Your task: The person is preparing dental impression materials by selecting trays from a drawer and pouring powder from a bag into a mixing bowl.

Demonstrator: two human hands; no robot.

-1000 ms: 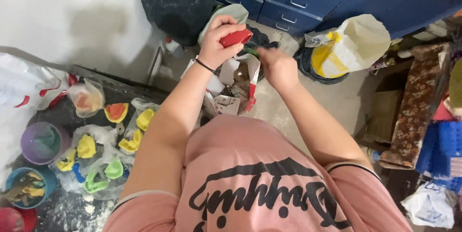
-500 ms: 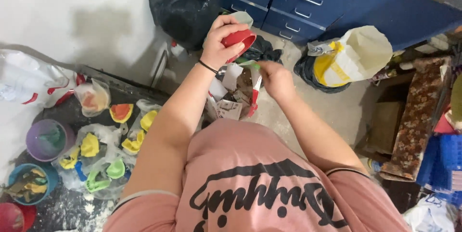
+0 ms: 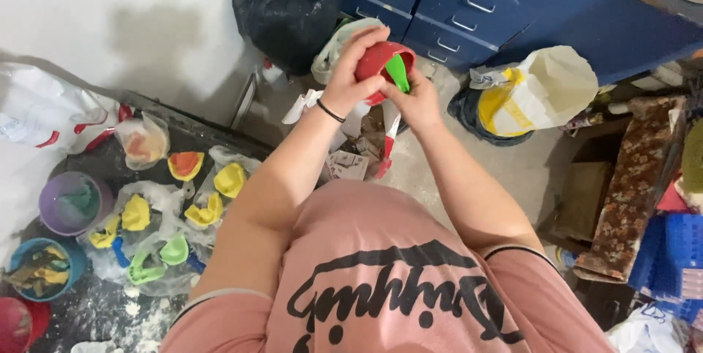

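red bowl tipped up, green piece now inside

Even daylight (soft shadows), slight blur

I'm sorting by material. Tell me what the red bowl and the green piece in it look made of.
Red bowl: likely flexible rubber or silicone, matte, its rim bent under the left hand. Green piece: probably smooth plastic, evenly bright, held by the right hand.

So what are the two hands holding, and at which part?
The left hand grips the red bowl-shaped piece around its outer wall. The right hand holds the green piece at its lower end, inside the rim.
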